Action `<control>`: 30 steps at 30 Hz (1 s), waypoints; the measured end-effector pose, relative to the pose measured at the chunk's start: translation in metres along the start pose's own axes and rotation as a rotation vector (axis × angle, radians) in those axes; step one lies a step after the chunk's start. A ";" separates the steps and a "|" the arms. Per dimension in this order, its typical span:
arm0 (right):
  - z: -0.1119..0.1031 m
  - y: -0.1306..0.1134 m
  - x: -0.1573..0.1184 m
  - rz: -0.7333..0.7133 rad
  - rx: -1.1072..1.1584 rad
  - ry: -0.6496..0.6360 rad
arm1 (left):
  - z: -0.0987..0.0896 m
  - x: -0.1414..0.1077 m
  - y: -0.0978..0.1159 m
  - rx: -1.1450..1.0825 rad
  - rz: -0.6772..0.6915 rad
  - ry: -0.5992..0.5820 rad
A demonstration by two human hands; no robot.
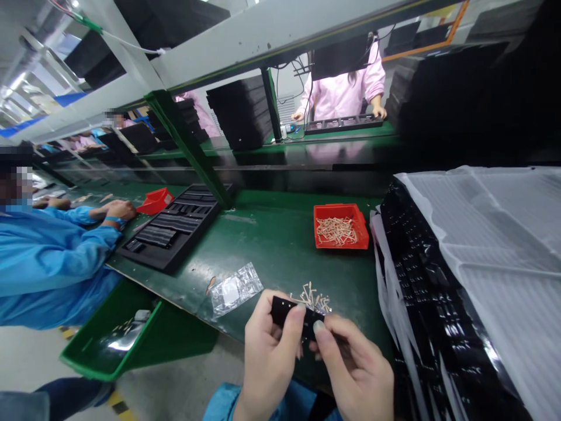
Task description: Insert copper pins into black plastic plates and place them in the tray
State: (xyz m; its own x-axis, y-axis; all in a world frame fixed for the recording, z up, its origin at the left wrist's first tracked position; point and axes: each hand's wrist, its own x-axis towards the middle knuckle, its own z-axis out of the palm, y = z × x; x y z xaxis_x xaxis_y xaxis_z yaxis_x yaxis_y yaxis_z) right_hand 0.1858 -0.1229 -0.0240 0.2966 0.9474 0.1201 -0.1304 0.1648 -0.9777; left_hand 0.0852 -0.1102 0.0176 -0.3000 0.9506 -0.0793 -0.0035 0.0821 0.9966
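Note:
A small flat black part (280,311) with tiny holes is held between both hands above the front edge of the green table. My left hand (274,351) grips its left end, thumb on top and fingers beneath. At its right end, my right hand (353,362) pinches it with thumb and forefinger; whether a smaller piece is also between those fingers is too small to tell. Just beyond the hands lies a loose pile of thin pale pieces (312,297). A red bin (363,235) farther back holds many similar pale pieces (336,229).
A clear plastic bag (236,289) lies left of the hands. Stacked black trays with white sheets (495,234) rise at the right. Left are a black tray (175,228), a green bin (153,339) and a blue-sleeved person (52,257). A pink-sleeved person (342,93) works opposite.

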 end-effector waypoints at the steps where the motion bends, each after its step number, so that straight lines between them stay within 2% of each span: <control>1: 0.000 0.000 0.000 -0.009 -0.001 0.001 | 0.000 0.000 0.000 -0.004 -0.001 -0.002; 7: -0.002 0.003 0.000 -0.102 -0.043 -0.036 | -0.004 0.004 0.004 -0.031 0.009 -0.100; 12: -0.007 0.005 0.003 -0.270 -0.115 -0.114 | -0.003 0.004 0.003 -0.019 -0.022 -0.032; 16: -0.011 0.006 0.011 -0.461 -0.221 -0.214 | -0.009 0.008 -0.004 0.024 -0.007 0.007; 18: -0.012 0.007 0.015 -0.577 -0.320 -0.183 | -0.014 0.010 -0.007 0.048 0.019 -0.016; 22: -0.013 0.010 0.019 -0.762 -0.482 0.042 | -0.018 0.009 -0.009 0.105 0.093 -0.075; 25: -0.013 0.011 0.020 -0.842 -0.566 0.043 | -0.020 0.006 -0.010 0.127 0.121 -0.131; 30: -0.017 0.009 0.021 -0.883 -0.585 0.008 | -0.023 0.002 -0.008 0.176 0.200 -0.204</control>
State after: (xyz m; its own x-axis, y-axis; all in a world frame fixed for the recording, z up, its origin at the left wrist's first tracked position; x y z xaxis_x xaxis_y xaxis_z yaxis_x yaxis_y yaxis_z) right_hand 0.2068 -0.1061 -0.0330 0.0701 0.5541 0.8295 0.6100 0.6342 -0.4751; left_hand 0.0628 -0.1159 0.0100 -0.0814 0.9919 0.0971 0.2060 -0.0785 0.9754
